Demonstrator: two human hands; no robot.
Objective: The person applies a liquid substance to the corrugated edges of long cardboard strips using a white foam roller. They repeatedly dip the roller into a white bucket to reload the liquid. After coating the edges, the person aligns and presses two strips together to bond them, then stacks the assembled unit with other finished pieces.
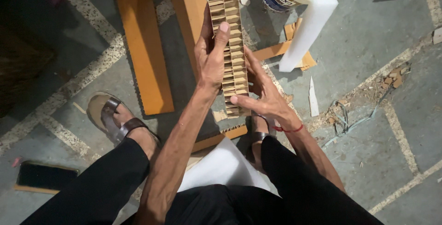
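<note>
Cardboard honeycomb strip (230, 45) stands on edge along an orange board (186, 18), low over the floor (391, 45); the left hand (209, 59) grips its side, thumb on the cells, steadying it, while the right hand (262, 96) pinches the near end between thumb and spread fingers

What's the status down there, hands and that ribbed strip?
Left hand grips long ribbed honeycomb cardboard strip. Right hand pinches its near end. Orange wooden board beside; nothing blocking.
</note>
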